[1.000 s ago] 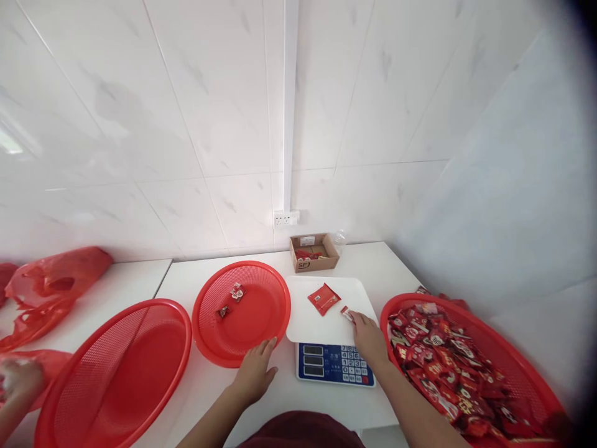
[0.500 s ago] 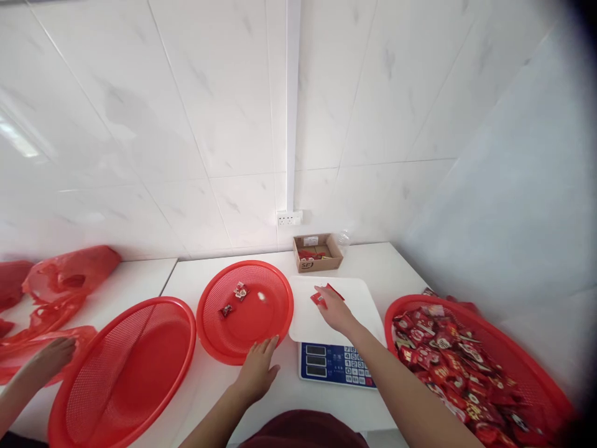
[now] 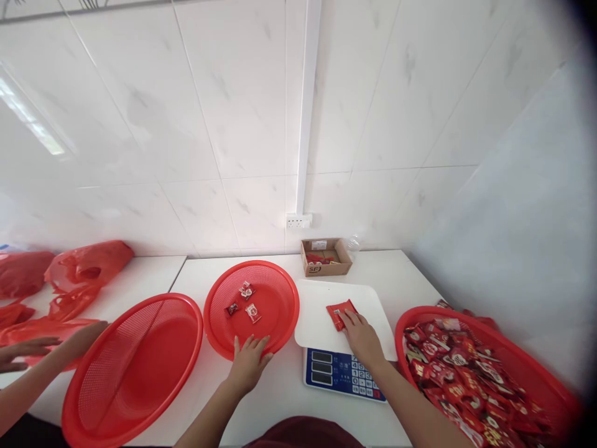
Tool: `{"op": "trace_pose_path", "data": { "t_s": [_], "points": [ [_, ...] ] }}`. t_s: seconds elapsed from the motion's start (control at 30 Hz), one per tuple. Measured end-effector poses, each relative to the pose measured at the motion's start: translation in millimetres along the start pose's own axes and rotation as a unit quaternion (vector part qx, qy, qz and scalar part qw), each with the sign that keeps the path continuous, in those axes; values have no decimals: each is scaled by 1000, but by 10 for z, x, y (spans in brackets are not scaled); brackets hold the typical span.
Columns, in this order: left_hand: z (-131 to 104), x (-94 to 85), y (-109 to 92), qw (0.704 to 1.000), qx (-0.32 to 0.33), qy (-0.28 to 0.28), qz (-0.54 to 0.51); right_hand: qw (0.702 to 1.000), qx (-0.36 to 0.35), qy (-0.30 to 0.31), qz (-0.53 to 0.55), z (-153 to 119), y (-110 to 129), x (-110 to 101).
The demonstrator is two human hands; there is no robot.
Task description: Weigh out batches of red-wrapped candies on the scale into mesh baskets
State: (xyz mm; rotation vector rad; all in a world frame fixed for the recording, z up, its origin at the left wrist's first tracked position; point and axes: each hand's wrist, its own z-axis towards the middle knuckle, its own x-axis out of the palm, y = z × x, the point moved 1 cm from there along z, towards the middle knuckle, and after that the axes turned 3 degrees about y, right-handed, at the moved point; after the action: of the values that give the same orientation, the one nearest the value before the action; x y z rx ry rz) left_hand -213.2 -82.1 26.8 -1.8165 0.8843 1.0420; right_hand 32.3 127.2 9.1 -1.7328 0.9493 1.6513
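Observation:
My left hand (image 3: pixel 249 364) is open, fingers spread at the near rim of a round red plastic basket (image 3: pixel 275 311). Three small wrapped sweets lie inside, one with a pale wrapper (image 3: pixel 253 313). Over the white tray (image 3: pixel 312 330) of a scale, my right hand (image 3: pixel 361 339) has its fingers on a flat red packet (image 3: pixel 336 316), holding it by its near right side. The thumb is hidden. Below the tray shows the scale's blue keypad panel (image 3: pixel 345 373).
A big red basket (image 3: pixel 405 317) full of red wrapped sweets (image 3: pixel 461 373) stands at right. To the left is another red basket (image 3: pixel 153 367). A small cardboard box (image 3: pixel 329 267) is at the back. At far left, another person's hands (image 3: pixel 32 351) are by red plastic bags (image 3: pixel 91 264).
My right hand and the red packet have moved towards me on the tray. A pale blur in the middle basket is gone, and a third sweet now lies there. The view has shifted slightly.

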Motion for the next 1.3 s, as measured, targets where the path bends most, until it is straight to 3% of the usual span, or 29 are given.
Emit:
{"op": "trace_pose_path", "data": {
  "t_s": [0.23, 0.37, 0.53, 0.63, 0.7, 0.8, 0.9, 0.97, 1.0, 1.03, 1.1, 1.17, 1.3],
  "points": [
    [286, -89, 15, 999, 2, -36, -6, 999, 36, -21, -22, -169, 7, -40],
    [413, -180, 16, 998, 34, -46, -22, 999, 39, -26, -7, -153, -27, 67],
    [367, -196, 0, 997, 16, -62, -46, 997, 26, -45, 58, -157, -138, 254],
    [252, -163, 14, 997, 0, -65, -42, 981, 57, -63, 175, -117, -159, 191],
    [163, -142, 31, 997, -7, -65, -28, 933, 134, -45, 332, -50, -111, 72],
    [53, -123, 43, 998, -18, -65, 5, 813, 241, -20, 530, 76, 117, -155],
    [17, -107, 35, 997, -24, -63, 32, 760, 185, 5, 623, 171, 509, -379],
    [46, -87, 40, 997, -21, -65, 42, 651, 76, 73, 752, 186, 791, -486],
    [76, -74, 54, 996, -17, -69, 46, 635, 51, 90, 766, 177, 902, -519],
    [114, -61, 77, 996, -12, -75, 50, 643, 34, 99, 759, 161, 985, -534],
    [211, -44, 155, 994, 2, -93, 56, 699, 20, 88, 709, 116, 1049, -507],
    [335, -51, 271, 991, 12, -119, 66, 757, 32, 39, 652, 54, 948, -421],
    [640, -126, 499, 982, 22, -173, 72, 849, 142, -133, 491, -219, 244, -223]
  ]
}}
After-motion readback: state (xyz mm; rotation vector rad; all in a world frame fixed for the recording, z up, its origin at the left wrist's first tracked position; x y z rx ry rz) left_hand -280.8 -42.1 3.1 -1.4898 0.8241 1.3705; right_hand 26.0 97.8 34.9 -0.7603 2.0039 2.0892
